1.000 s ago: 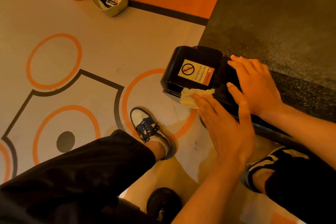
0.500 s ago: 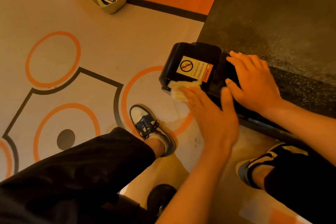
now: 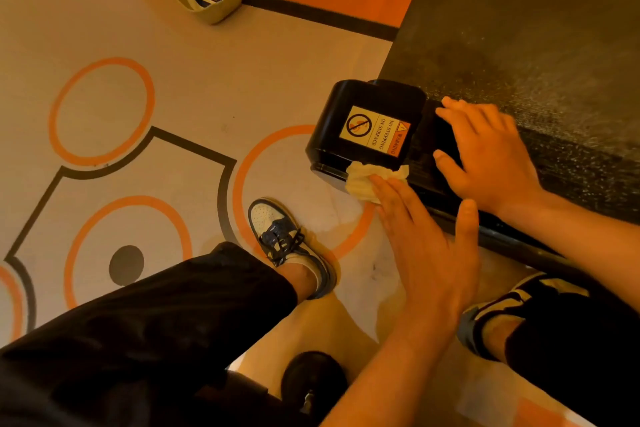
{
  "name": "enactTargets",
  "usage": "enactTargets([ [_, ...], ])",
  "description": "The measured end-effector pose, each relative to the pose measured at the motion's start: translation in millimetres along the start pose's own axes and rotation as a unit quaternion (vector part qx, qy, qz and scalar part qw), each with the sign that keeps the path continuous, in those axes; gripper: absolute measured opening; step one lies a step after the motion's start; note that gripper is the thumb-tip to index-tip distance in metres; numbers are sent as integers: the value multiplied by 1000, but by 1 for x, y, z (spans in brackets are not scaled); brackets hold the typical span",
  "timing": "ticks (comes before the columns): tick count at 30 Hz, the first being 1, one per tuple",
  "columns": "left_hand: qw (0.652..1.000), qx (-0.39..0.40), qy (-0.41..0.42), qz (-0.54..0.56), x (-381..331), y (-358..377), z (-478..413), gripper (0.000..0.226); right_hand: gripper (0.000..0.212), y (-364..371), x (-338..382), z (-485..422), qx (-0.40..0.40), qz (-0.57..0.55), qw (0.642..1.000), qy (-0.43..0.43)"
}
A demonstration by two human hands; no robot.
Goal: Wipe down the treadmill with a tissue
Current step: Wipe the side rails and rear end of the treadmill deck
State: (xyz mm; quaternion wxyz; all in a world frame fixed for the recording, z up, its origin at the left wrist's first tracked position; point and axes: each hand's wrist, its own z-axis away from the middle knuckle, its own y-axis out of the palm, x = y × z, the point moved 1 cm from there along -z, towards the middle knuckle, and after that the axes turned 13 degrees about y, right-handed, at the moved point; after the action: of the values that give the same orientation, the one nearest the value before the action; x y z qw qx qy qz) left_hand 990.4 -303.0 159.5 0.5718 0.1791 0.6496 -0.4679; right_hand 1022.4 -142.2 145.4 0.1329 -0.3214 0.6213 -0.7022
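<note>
From the head view, a treadmill's glossy black plastic end cap [image 3: 360, 100], rounded at its corners, carries a warning label [image 3: 375, 133]. Beside it lies the rough, speckled belt [image 3: 536, 45]. A crumpled pale tissue [image 3: 360, 178] sits against the cap's lower edge. The left hand [image 3: 426, 246] presses it there with straight, flat fingers, thumb spread, gripping nothing. The right hand [image 3: 491, 156] rests palm down on the side rail, fingers spread flat. A small bin [image 3: 230, 7] stands by the orange wall.
</note>
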Motion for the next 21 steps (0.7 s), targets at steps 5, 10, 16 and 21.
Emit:
enactTargets([
  [5,998,-46,12,34,2,-12,-18,100,68,-2,1,1,-3,-3,1000,3],
  [10,987,-68,-85,-114,42,-47,-84,67,66,-2,1,2,1,-1,1000,5],
  [16,998,25,16,-54,5,-9,8,108,65,-4,3,3,-1,-1,1000,8],
  [21,984,92,-3,-155,24,5,22,117,65,-3,2,2,-5,0,1000,7],
])
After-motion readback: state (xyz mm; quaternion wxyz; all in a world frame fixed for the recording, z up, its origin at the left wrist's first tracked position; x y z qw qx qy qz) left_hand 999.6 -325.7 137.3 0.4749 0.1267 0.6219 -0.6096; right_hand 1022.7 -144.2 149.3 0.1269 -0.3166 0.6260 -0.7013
